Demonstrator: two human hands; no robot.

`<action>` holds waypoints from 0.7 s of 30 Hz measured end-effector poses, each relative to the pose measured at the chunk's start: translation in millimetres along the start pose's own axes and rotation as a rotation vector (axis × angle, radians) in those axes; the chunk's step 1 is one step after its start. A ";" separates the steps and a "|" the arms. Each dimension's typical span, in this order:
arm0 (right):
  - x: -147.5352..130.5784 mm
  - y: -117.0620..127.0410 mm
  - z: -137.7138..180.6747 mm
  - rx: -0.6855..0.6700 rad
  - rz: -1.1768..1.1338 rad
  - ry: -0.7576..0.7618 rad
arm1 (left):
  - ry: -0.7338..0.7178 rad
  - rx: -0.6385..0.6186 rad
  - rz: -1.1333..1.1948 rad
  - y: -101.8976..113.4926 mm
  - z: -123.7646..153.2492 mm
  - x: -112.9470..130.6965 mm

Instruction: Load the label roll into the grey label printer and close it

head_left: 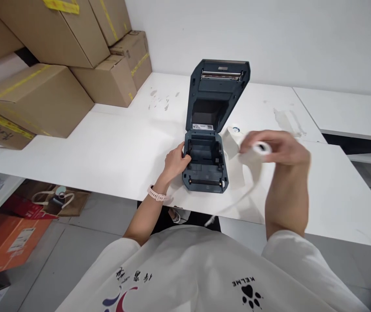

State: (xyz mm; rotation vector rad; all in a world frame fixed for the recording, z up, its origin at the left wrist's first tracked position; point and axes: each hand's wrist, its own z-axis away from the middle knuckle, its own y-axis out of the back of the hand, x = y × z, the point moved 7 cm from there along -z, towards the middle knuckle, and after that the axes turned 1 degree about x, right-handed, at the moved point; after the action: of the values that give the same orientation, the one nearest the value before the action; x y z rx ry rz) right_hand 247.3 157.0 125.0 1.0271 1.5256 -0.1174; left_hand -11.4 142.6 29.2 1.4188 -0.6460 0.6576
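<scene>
Cut-off boxes (47, 97) near our printer (206, 130);
left hand (174, 164) clamps its rim; right hand (284, 146) clamps a roll (257, 149); paper strip (256, 172) blurred.

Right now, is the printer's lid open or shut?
Open. The lid stands raised at the back of the printer, leaving the inside in plain view.

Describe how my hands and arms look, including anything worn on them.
The left hand and right hand are ungloved. A pale pink, perforated strap circles the left wrist; no band shows on the right. Short white sleeves belong to a white shirt with black KELME lettering and a paw print.
</scene>
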 end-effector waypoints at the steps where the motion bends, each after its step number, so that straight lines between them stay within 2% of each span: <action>1: 2.3 20.7 28.8 0.168 -0.070 0.013 | 0.004 -0.001 0.007 0.2 0.3 0.1; 3: 21.6 52.9 83.5 0.469 -0.075 -0.101 | 0.011 -0.001 0.017 0.3 0.5 0.0; 5: 52.5 60.9 117.2 0.522 -0.023 -0.336 | 0.010 0.001 0.024 0.0 0.2 -0.1; 7: 85.4 56.5 127.7 0.473 0.041 -0.547 | 0.013 0.007 0.027 -0.4 -0.2 -1.0; 9: 113.4 49.9 121.0 0.463 0.089 -0.648 | 0.014 0.017 0.030 -0.4 -0.3 -1.9; 13: 145.8 40.8 94.4 0.490 0.069 -0.651 | 0.003 0.021 0.049 -0.3 0.5 -1.3; 15: 147.8 43.1 87.3 0.466 0.023 -0.638 | 0.000 0.015 0.060 -0.4 1.0 -0.8; 18: 137.8 61.5 76.6 0.471 -0.024 -0.568 | -0.009 0.016 0.056 -0.1 0.8 0.1; 21: 137.8 78.4 50.2 0.435 0.063 -0.568 | -0.007 0.028 0.044 0.3 -0.3 -0.3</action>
State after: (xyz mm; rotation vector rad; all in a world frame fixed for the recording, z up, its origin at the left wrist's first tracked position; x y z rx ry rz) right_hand 353.0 245.9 32.5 1.2474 0.9622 -0.6628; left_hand -11.9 142.8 29.2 1.4368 -0.6775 0.6990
